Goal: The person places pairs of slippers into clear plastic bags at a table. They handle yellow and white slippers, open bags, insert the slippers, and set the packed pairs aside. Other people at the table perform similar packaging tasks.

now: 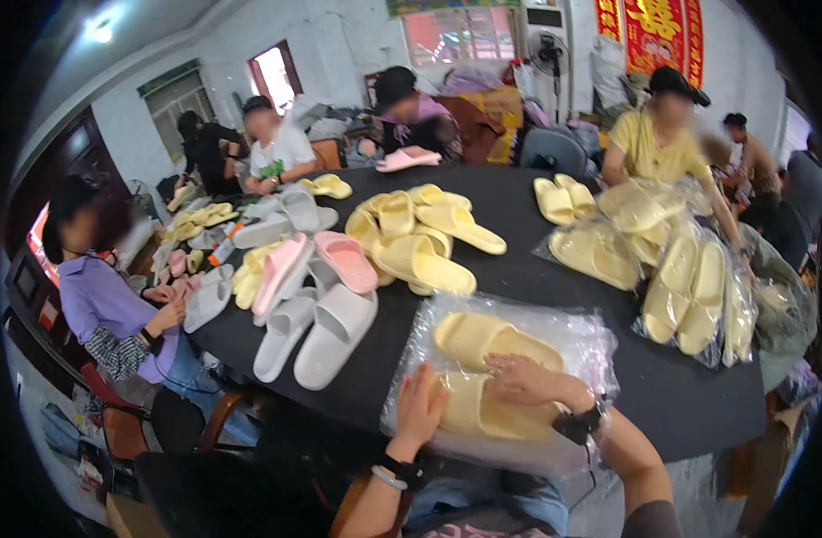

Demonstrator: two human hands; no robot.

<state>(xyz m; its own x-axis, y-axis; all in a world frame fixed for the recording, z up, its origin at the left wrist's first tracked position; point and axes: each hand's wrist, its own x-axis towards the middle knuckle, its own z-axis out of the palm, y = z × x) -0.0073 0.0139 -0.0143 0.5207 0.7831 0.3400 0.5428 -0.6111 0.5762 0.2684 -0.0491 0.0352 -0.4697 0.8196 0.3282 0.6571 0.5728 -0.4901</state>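
A pair of pale yellow slippers lies in front of me on a stack of clear plastic bags [592,334], toes pointing left. The far slipper [469,334] and the near slipper [465,408] sit side by side. My left hand [418,411] rests at the toe of the near slipper, fingers stretched out. Over the inner edges of the pair lies my right hand [526,381], fingers extended and touching the slippers, gripping nothing I can see. A dark band circles each wrist; a pale bangle is on the left one too.
Grey slippers [337,336], pink slippers [345,260] and a yellow slipper heap [420,247] cover the black table [527,260] to the left and centre. Bagged yellow slippers [684,291] lie at right, by a person in yellow [657,143]. Other people sit around the table.
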